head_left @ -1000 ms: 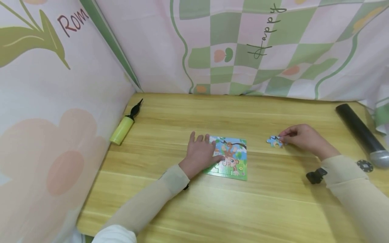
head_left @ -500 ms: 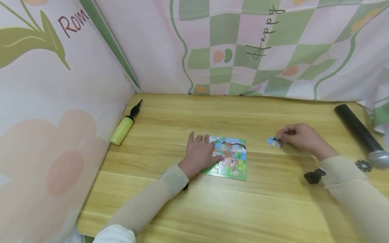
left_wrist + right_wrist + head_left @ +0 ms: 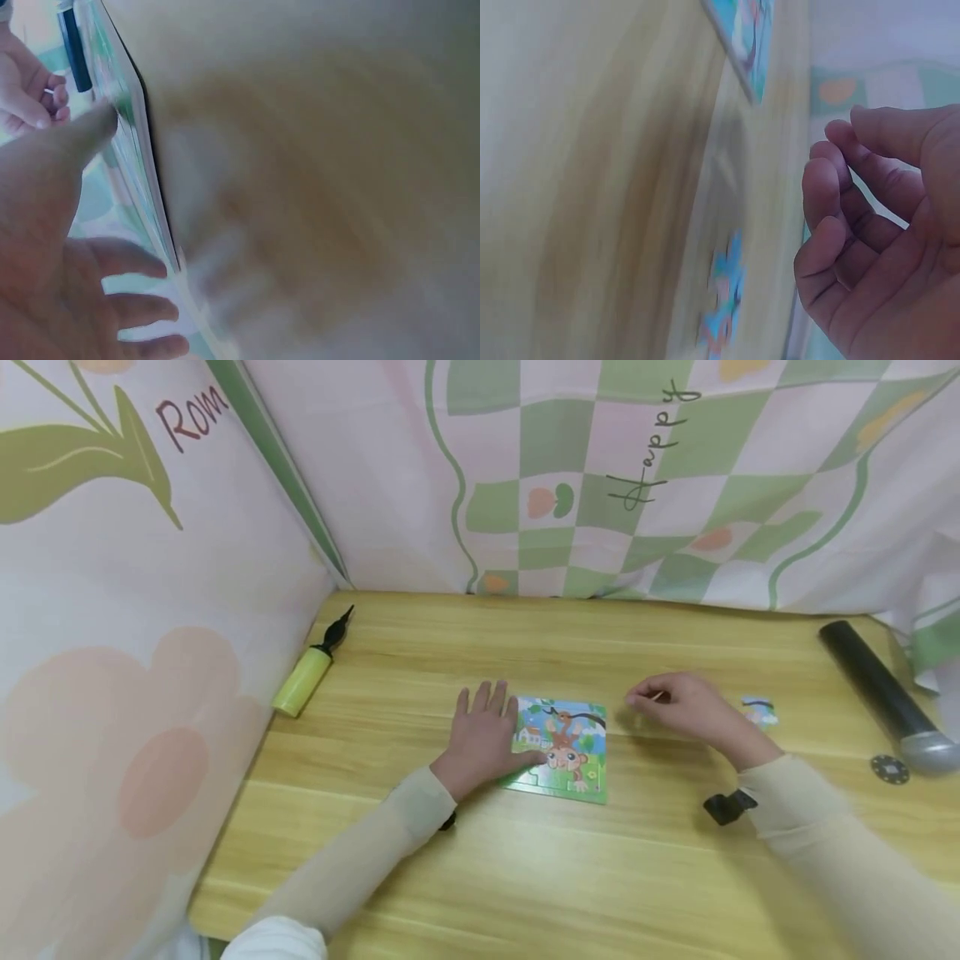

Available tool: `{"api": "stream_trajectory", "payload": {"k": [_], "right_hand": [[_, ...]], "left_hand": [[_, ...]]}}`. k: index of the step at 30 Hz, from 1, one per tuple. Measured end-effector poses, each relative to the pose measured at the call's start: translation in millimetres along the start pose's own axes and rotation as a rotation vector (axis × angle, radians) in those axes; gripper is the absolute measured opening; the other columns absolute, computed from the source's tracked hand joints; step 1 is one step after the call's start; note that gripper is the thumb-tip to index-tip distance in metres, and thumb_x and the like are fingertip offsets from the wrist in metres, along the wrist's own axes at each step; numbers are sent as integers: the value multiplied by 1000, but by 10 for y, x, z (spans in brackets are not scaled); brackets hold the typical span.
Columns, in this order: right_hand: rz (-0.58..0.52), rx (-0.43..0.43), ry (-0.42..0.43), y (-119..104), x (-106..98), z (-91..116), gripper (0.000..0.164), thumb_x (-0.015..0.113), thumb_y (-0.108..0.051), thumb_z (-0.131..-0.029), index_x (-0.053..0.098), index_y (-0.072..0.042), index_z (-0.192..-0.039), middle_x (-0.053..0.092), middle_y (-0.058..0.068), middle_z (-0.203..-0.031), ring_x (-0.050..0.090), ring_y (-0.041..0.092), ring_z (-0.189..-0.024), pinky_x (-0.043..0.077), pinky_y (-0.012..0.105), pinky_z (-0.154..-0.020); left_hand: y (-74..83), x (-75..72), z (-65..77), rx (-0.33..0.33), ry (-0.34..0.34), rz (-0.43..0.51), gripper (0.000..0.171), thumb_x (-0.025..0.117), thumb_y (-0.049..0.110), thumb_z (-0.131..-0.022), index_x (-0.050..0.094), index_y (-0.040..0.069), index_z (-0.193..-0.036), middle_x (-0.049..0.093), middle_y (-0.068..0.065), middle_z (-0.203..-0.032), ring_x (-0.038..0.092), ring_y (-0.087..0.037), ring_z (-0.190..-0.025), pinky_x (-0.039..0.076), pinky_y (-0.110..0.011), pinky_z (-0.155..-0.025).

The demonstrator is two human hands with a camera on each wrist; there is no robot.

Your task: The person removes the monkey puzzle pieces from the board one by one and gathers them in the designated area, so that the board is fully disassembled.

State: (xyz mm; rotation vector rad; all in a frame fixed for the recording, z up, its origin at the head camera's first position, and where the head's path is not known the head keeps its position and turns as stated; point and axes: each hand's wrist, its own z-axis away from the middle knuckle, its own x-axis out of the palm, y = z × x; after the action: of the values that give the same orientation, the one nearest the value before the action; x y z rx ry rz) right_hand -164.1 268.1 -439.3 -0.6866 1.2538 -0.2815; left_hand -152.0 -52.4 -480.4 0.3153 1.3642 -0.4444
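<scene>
A square jigsaw puzzle (image 3: pixel 564 752) with a monkey picture lies on the table, its corner also in the right wrist view. My left hand (image 3: pixel 482 739) is beside its left edge, fingers straight and spread, thumb reaching over the picture. To the puzzle's right is my right hand (image 3: pixel 678 706), fingers loosely curled and thumb near the index fingertip. The right wrist view shows nothing between those fingers (image 3: pixel 821 187). Loose blue jigsaw material with a dark branch, a puzzle piece (image 3: pixel 761 711), rests on the table right of that hand.
At the left lies a yellow balloon pump (image 3: pixel 303 681) with a black nozzle. A black microphone (image 3: pixel 873 681) with a silver head lies at the right, near a black-and-white round chip (image 3: pixel 889 769). Patterned cloth (image 3: pixel 558 460) hangs behind the wooden table (image 3: pixel 465 635).
My right hand has let go of the puzzle piece and moved left toward the puzzle; a piece now shows to its right. My left fingers have straightened and shifted slightly off the puzzle.
</scene>
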Motion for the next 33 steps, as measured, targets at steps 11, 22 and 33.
{"api": "stream_trajectory", "payload": {"k": [11, 22, 33], "right_hand": [[-97, -77, -50, -363, 451, -126, 23, 64, -29, -103, 77, -11, -109, 72, 1, -99, 63, 19, -83, 52, 39, -72], [-140, -177, -68, -664, 775, -180, 20, 66, -24, -101, 74, -10, -113, 69, -4, -100, 63, 17, -87, 53, 37, -77], [-20, -324, -72, -879, 1109, -177, 36, 65, -19, -101, 65, 6, -127, 59, 9, -108, 59, 11, -82, 56, 29, -73]], "left_hand": [[-234, 4, 135, 21, -117, 35, 114, 41, 94, -77, 20, 24, -164, 0, -16, -168, -3, -37, -153, -3, -60, -118], [-341, 29, 402, 54, -107, 67, 115, 51, 92, -74, 27, 22, -162, 2, -19, -167, 0, -40, -152, -1, -61, -117], [-368, 126, 468, 13, -67, 106, 102, 37, 86, -87, 23, 21, -163, -1, -19, -167, -5, -39, -152, 0, -62, -118]]}}
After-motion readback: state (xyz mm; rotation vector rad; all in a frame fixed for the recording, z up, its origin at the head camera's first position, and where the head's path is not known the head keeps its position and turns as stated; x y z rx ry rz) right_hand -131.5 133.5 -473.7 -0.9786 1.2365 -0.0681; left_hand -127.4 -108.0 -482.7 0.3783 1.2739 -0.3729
